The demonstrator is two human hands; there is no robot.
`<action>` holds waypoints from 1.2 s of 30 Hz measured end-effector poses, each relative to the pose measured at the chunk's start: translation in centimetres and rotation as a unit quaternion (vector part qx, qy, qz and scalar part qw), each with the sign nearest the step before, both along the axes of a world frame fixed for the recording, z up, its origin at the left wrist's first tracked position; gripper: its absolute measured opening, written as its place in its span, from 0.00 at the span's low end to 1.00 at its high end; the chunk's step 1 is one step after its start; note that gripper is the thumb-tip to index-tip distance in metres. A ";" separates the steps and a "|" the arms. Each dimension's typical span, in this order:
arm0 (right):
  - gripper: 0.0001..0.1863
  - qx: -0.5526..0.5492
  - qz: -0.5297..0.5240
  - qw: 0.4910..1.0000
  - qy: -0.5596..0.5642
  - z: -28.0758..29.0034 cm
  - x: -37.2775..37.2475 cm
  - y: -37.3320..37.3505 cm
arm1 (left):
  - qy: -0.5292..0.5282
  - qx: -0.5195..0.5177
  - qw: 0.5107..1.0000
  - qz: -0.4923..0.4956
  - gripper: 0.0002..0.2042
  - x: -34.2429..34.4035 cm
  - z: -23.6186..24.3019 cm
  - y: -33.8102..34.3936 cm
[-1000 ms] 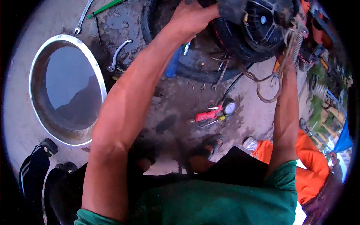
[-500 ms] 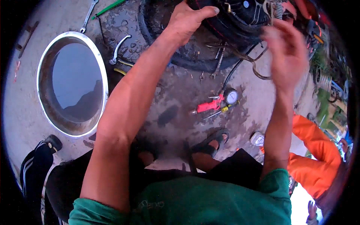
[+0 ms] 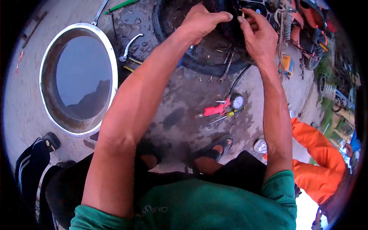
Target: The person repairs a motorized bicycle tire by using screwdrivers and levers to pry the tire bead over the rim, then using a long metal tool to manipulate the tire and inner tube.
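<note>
At the top of the view, my left hand [image 3: 201,23] grips a black tyre on a wheel [image 3: 232,32], its thumb stretched along the side and its fingers partly hidden behind. My right hand [image 3: 261,38] is closed at the wheel's inner side, thumb and forefinger pinching a small brass valve stem [image 3: 242,14]. Whether a cap sits on the valve is too small to tell. Beneath the wheel, another dark tyre [image 3: 205,67] lies flat on the wet ground, partly covered by my left forearm.
Left of me stands a round metal-rimmed basin [image 3: 114,73] of water. A red tyre inflator [image 3: 215,110] with a gauge [image 3: 237,102] lies before my feet. Spanners [image 3: 227,69] and a curved lever [image 3: 129,46] lie about. A person in orange trousers [image 3: 320,153] is at right.
My right hand has come leftward from open air to the wheel and closed on the valve stem. My left hand still holds the tyre. The view has shifted slightly.
</note>
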State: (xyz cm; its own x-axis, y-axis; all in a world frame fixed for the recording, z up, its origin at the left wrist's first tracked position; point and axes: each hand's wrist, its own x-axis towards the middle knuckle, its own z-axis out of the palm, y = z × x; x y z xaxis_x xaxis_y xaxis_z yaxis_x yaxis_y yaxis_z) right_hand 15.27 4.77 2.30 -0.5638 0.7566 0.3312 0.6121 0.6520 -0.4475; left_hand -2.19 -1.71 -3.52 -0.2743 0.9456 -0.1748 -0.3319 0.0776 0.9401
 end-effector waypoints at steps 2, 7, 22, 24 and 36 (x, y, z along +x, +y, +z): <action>0.16 0.051 0.004 0.999 0.008 -0.2 -0.2 -0.1 | 0.028 -0.059 0.998 0.000 0.24 -0.3 -0.6 0.5; 0.15 0.043 -0.014 0.998 0.035 -1.4 -0.3 0.2 | 0.113 -0.127 0.985 0.022 0.25 -0.2 -0.3 0.8; 0.14 0.073 -0.004 0.994 0.080 -2.6 -0.1 0.8 | 0.015 0.013 1.000 0.020 0.33 -0.1 -0.4 0.4; 0.14 0.061 -0.006 0.994 0.091 -2.5 -0.3 0.6 | 0.060 -0.050 0.997 0.026 0.34 0.0 0.3 0.2; 0.14 0.025 -0.025 0.997 0.066 -1.4 -0.9 -0.1 | -0.015 -0.050 0.998 -0.041 0.26 -3.6 -0.6 -2.2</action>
State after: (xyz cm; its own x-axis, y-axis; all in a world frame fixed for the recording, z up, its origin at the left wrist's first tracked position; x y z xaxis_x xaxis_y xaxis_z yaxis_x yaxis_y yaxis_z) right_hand 14.33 4.70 0.86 -0.4753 0.7634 0.4374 0.5827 0.6456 -0.4936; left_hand -5.80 -3.88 -4.13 -0.1892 0.9423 -0.2761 -0.3490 0.1983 0.9159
